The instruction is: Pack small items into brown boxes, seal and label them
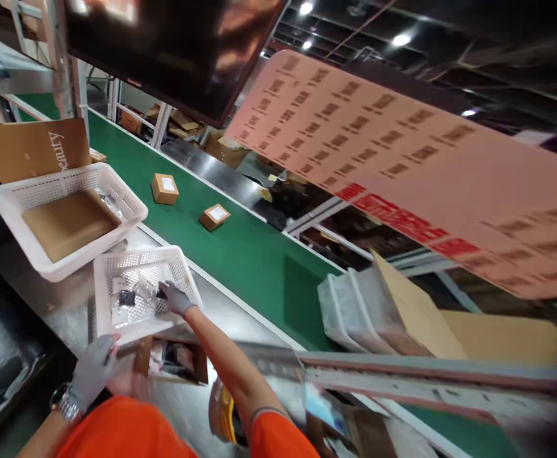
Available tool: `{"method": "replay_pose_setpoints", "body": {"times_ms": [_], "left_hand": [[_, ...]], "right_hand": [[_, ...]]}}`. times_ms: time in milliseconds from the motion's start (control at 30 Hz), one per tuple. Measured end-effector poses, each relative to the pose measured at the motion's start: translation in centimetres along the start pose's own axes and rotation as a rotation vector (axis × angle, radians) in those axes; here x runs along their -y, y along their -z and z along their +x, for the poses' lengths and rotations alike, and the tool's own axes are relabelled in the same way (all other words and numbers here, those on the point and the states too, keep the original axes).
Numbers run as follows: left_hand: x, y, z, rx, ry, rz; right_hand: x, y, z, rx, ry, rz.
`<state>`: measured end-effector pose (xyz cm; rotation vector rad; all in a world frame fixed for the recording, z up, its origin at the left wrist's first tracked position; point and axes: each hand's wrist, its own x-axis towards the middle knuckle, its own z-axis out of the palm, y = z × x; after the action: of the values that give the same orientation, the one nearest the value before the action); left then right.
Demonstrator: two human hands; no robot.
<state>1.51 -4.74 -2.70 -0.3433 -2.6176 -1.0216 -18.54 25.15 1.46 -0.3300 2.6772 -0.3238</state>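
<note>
Green conveyor [264, 273] runs from upper left toward lower right, two boxes [165, 189] on it, beside a steel tabletop [221, 318]. Left of the frame's centre, a white basket [149, 329] sits over the tabletop, clear packets [126, 298] inside. Gloved right hand [176, 299] is within its right end; whether that grip is closed on a packet, I cannot tell. Left hand [92, 369] is at the lower-left corner, seemingly touching the rim; its grip is unclear too. Handling goes best, I judge, with the rim steadied and one packet pinched by its edge. The basket's long axis appears to run across the frame, rising slightly rightward.
</note>
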Motion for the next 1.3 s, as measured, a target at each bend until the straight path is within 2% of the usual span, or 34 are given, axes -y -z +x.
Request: {"method": "replay_pose_setpoints", "body": {"times_ms": [133,267,367,467,567,667,733,800,900,1100,1200,1300], "left_hand": [[0.8,0.0,-1.7,-0.061,0.057,0.039],[1.7,0.1,-2.8,-0.081,0.108,0.034],[2.3,-0.1,-2.8,-0.061,0.132,0.016],[2.7,-0.5,-2.1,-0.033,0.160,-0.001],[2.6,-0.5,-1.2,0.012,0.182,-0.004],[2.1,-0.4,-0.5,0.052,0.212,-0.007],[1.7,-0.4,-0.2,0.059,0.239,-0.032],[1.4,-0.4,-0.1,0.056,0.257,-0.063],[1.3,-0.6,0.0,0.061,0.272,-0.068],[1.3,-1.3,-0.1,0.060,0.260,-0.069],[0.4,-0.9,-0.2,0.025,0.191,-0.054],[-1.8,-0.1,-0.1,-0.015,0.108,-0.032]], "right_hand": [[-1.0,-1.6,3.7,0.066,-0.024,-0.094],[-2.3,-1.7,4.4,0.114,-0.073,-0.118],[-1.7,-1.6,4.4,0.132,-0.070,-0.074],[1.1,-2.4,4.9,0.129,0.016,0.003],[5.6,-4.1,5.9,0.184,0.096,0.043],[10.0,-6.0,6.9,0.317,0.025,-0.016],[11.8,-6.8,7.2,0.350,-0.015,-0.099],[12.3,-7.1,7.0,0.279,0.041,-0.140],[11.5,-7.0,6.4,0.148,0.162,-0.116],[10.0,-6.1,6.1,0.072,0.190,-0.003],[9.5,-4.0,6.0,-0.037,0.195,0.130],[8.2,-0.3,4.3,-0.194,0.208,0.276]]}}
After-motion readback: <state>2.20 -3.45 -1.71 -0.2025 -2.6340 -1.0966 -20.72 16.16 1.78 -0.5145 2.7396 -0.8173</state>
